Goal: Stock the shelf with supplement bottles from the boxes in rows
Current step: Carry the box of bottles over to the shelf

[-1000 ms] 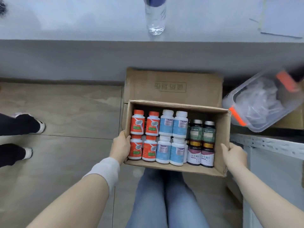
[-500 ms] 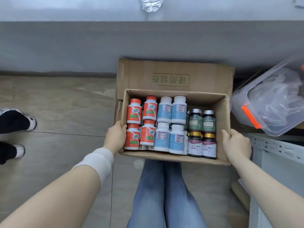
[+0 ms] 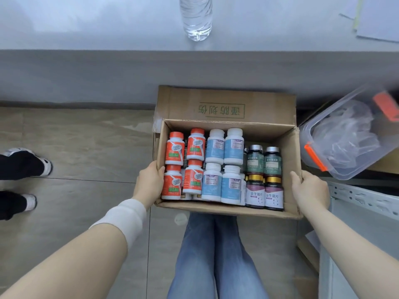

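I hold an open cardboard box [image 3: 226, 209] in the air in front of my legs. My left hand [image 3: 149, 182] grips its left wall and my right hand [image 3: 309, 189] grips its right wall. Inside lie several supplement bottles in rows: orange-capped bottles [image 3: 174, 151] at the left, white bottles with blue labels [image 3: 234, 146] in the middle, dark green bottles with silver caps [image 3: 255, 161] and gold-capped bottles with purple-white labels [image 3: 274, 196] at the right. The box's far flap [image 3: 224, 104] stands open.
A grey counter [image 3: 86, 22] with a clear water bottle [image 3: 196, 18] runs across the top. A clear plastic bin with orange latches [image 3: 349, 139] sits at the right above a white metal shelf rail [image 3: 362, 195]. Another person's feet [image 3: 23, 165] stand at the left on the tiled floor.
The box stays gripped in both hands. The view has tilted up slightly, so the counter and the water bottle show more again.
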